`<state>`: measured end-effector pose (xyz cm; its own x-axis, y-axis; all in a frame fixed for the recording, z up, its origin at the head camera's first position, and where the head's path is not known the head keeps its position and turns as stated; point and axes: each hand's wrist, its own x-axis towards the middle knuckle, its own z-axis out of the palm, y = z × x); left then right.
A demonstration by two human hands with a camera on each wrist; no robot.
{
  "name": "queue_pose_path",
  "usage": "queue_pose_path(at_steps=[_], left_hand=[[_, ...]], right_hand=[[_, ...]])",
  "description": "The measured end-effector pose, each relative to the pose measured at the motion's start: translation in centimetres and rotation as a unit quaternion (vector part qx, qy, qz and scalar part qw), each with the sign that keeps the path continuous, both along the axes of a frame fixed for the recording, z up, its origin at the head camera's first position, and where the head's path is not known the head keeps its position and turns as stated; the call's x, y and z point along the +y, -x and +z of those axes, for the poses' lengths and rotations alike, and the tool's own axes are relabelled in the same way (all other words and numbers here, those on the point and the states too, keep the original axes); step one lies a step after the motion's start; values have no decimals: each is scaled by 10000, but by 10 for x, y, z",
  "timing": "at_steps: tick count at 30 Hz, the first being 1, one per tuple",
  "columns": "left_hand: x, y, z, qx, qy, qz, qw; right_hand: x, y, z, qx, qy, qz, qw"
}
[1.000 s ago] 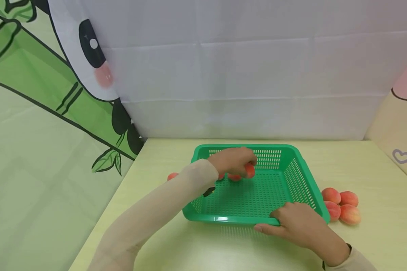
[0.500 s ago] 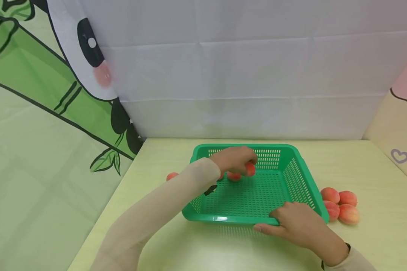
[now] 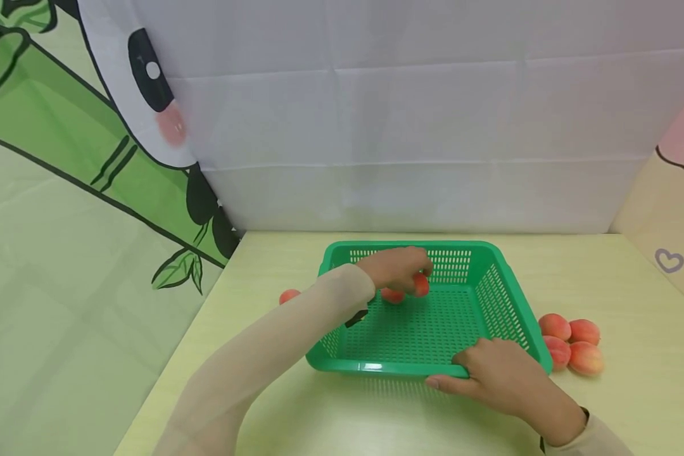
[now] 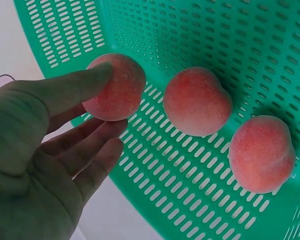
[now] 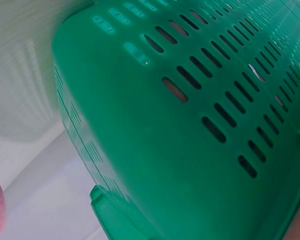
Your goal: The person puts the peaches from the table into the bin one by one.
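Nearest, the right hand [image 3: 496, 380] gripped the near rim of the basket [image 3: 387, 368] toward its right corner, thumb outside and fingers curled over the edge. A pale cloth sleeve [image 3: 273, 354] on the left arm, softly creased, crossed the basket's near left corner and hid part of its inside. The basket was smooth green plastic, roughly rectangular with rounded corners, its walls pierced by rows of slots and its floor by small holes. It stood on a pale yellow table [image 3: 319, 424] with a slight sheen.

Just right of it lay four peaches [image 3: 586, 359], round and red, the nearest one turning yellow. Farther in, the left hand [image 3: 401, 267] pinched a peach [image 4: 119, 87] between thumb and fingers, inside the basket near the far wall. Beside it sat two more peaches [image 4: 197, 101], fuzzy and faintly creased. Another red fruit [image 3: 289, 296] showed left of the basket, partly behind the sleeve.

Beyond hung a folded-creased whitish cloth [image 3: 422, 126]; the left cloth [image 3: 63, 253] bore green bamboo, the right one a heart outline [image 3: 669, 260].
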<state>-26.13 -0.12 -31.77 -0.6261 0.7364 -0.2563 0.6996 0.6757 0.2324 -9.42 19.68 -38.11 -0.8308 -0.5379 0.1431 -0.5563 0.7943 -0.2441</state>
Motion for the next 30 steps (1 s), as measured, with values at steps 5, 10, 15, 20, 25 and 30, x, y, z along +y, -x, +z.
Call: queue_pose_path(at_steps=[5, 10, 15, 20, 25, 30], left_hand=[[2, 2, -3, -84, 15, 37, 10000], [8, 3, -7, -226, 3, 200, 9995], [13, 5, -11, -157, 129, 270, 9994], [19, 10, -18, 54, 252, 128, 9996], [26, 20, -24, 105, 286, 160, 9994], [33, 29, -28, 32, 269, 248, 9993]], right_hand=[[1, 1, -1, 16, 1, 9, 10000], [5, 5, -7, 54, 12, 34, 10000], [8, 9, -13, 72, 48, 84, 9999], [13, 14, -18, 82, 110, 123, 9998], [22, 25, -20, 84, 145, 209, 9996], [31, 37, -21, 124, 145, 301, 9994]])
